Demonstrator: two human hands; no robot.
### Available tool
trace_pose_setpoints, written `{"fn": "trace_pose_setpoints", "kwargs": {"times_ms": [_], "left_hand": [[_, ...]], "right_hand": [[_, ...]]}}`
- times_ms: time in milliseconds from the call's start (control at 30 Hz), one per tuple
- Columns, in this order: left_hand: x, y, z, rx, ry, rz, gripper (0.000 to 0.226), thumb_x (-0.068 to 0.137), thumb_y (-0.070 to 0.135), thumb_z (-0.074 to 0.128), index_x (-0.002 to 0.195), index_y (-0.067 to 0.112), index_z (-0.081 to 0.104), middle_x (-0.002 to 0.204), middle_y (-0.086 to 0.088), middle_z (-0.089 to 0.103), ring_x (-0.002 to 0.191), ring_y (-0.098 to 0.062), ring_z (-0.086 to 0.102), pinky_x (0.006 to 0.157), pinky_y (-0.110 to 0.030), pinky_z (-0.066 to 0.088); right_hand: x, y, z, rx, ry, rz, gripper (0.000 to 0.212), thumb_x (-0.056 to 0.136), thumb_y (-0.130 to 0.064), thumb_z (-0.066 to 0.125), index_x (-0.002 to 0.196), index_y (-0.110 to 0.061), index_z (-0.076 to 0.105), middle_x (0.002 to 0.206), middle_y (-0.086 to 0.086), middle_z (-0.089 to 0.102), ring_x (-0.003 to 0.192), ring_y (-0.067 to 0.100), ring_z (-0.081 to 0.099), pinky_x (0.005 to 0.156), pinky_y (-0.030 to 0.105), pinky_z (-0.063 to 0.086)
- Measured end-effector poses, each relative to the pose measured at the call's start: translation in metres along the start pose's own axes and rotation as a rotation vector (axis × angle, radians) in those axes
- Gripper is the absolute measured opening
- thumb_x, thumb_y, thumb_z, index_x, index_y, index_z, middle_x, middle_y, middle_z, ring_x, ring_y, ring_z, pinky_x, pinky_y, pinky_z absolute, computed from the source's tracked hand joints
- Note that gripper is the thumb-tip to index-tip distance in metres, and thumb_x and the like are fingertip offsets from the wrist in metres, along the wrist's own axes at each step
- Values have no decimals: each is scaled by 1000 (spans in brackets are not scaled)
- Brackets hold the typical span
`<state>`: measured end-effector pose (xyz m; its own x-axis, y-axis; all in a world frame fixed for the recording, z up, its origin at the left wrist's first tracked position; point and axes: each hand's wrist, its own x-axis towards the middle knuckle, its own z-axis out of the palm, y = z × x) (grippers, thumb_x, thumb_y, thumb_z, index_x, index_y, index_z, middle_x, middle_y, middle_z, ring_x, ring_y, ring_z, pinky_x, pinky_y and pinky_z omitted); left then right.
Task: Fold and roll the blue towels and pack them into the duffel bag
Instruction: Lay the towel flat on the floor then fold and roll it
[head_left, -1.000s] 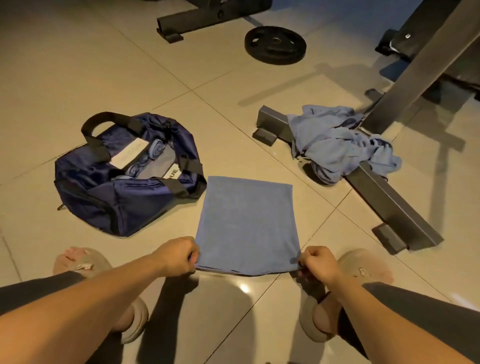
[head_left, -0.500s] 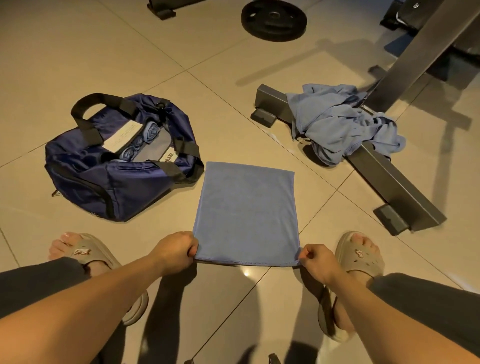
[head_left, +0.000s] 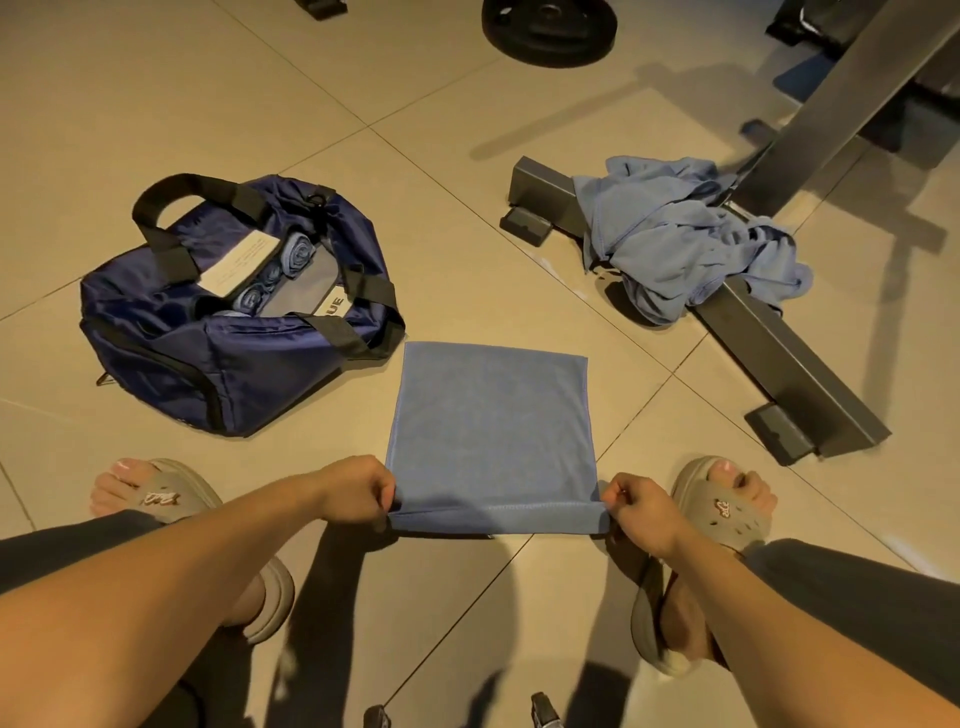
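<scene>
A folded blue towel (head_left: 491, 431) lies flat on the tiled floor between my feet. My left hand (head_left: 358, 491) pinches its near left corner and my right hand (head_left: 636, 506) pinches its near right corner. The near edge is lifted and turned over into a narrow first fold. To the left stands the open navy duffel bag (head_left: 208, 358) with several rolled blue towels (head_left: 291, 260) inside. A heap of loose blue towels (head_left: 685, 239) is draped over a metal bar at the right.
A dark steel frame foot (head_left: 795, 374) runs diagonally at the right, with an upright beam (head_left: 841, 98) behind. A black weight plate (head_left: 548, 28) lies at the top. My sandalled feet (head_left: 722, 506) flank the towel.
The towel's near edge has been lifted and turned over away from me into a narrow fold. Both hands keep hold of the near corners. The view has tilted down slightly.
</scene>
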<state>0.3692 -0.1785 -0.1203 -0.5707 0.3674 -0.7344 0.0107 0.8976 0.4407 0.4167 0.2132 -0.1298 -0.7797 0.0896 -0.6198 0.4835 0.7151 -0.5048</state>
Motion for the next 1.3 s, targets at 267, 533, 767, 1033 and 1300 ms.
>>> {"fn": "trace_pose_setpoints", "kwargs": {"times_ms": [267,533,767,1033,1300], "left_hand": [[17,19,-73,-522,366,-52,15,79,0,73,71,10,64,69,-3,61,69,-13,55,65,-26,46],[80,14,-90,-709,674,-132,14,92,9,70,84,9,59,68,-8,54,66,-19,52,67,-33,45],[118,9,-85,-614,865,-179,6,94,19,70,95,13,70,79,-3,69,80,-19,64,75,-32,52],[143,14,-84,-375,910,-237,17,97,26,66,85,15,60,79,-3,62,78,-24,59,70,-35,45],[153,18,-88,-90,875,-264,18,101,28,59,96,10,58,91,-13,67,85,-34,63,75,-46,52]], "right_hand": [[39,-39,-32,150,241,-33,18,97,-4,46,85,-12,57,81,4,62,74,21,55,64,34,43],[106,-84,-51,165,351,-88,13,98,-5,45,93,-6,56,84,4,60,80,26,55,70,37,45],[154,-81,-37,193,366,46,13,98,-7,44,92,-8,55,85,11,62,81,32,59,71,41,49],[172,-78,-35,193,393,114,12,99,-9,45,96,-7,56,90,10,61,83,32,56,69,35,43],[183,-83,-34,52,379,101,9,100,-9,44,99,-7,53,99,9,58,86,28,50,73,32,38]]}}
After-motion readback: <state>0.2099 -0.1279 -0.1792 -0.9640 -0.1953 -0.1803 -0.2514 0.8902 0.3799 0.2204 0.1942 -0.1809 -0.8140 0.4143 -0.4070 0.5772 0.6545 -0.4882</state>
